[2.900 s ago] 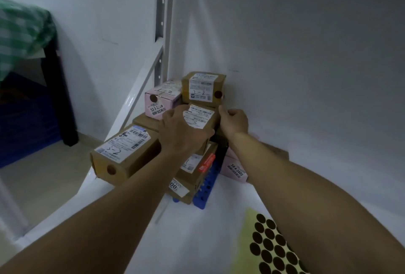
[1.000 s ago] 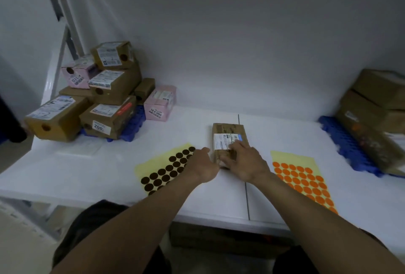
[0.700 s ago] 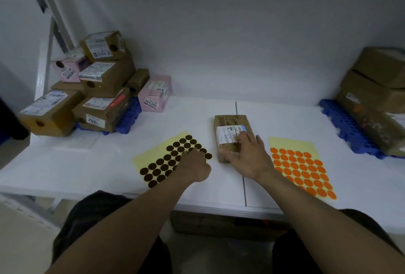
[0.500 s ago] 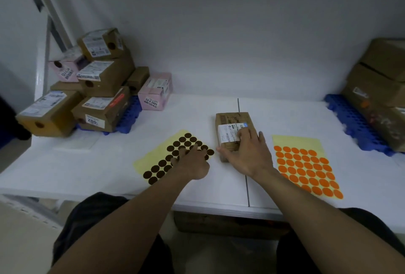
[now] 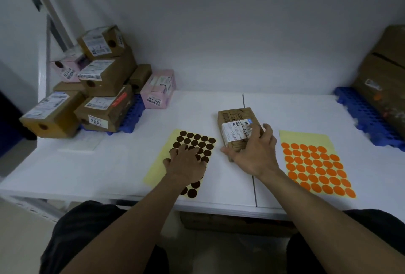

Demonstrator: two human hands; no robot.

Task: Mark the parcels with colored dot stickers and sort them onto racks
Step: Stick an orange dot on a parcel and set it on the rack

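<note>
- Two sticker sheets lie nearest: the brown-dot sheet (image 5: 197, 140) under the left hand (image 5: 186, 164), the orange-dot sheet (image 5: 315, 168) just right of the right hand (image 5: 254, 155).
- Left hand's fingers lie spread on the brown dots, grasping nothing visible.
- Right hand grips the parcel (image 5: 235, 118) between the sheets, thumb at its near-left corner, fingers over its label.
- Far left, a blue pallet (image 5: 133, 113) carries stacked boxes (image 5: 105, 76); far right, a second pallet (image 5: 363, 118) carries large cartons (image 5: 385, 80).

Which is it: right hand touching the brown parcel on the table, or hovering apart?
Touching. The head view shows the right hand gripping the parcel: thumb against its near left edge, fingers lying over its white label, no gap.
</note>
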